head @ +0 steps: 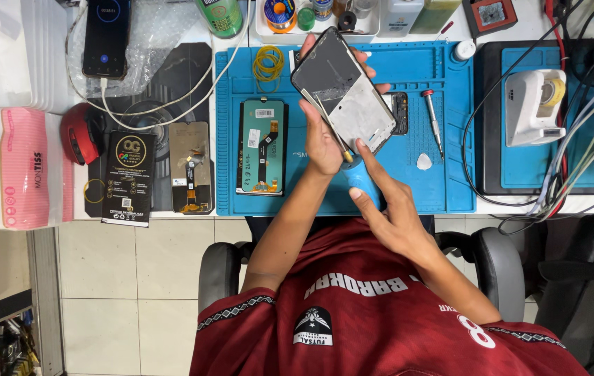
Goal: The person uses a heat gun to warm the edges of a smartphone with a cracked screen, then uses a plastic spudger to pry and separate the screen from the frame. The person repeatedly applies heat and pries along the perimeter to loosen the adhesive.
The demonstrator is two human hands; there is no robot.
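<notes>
- Blue mat (422, 83) covers the bench; tiled floor near
- Pink tissue pack (14, 167) lies far left; black card (128, 177) beside it
- Left hand (321, 139) wraps the phone frame (345, 87) above the mat; right hand (391, 209) touches its near corner, forefinger out

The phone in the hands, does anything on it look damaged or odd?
The phone, held tilted by the left hand, lies open: one half shows bare grey metal. The right hand touches its lower edge.

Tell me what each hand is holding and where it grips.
Left hand grips the opened phone frame along its lower edge, tweezers pinched alongside. Right hand only touches its corner with a fingertip.
</notes>
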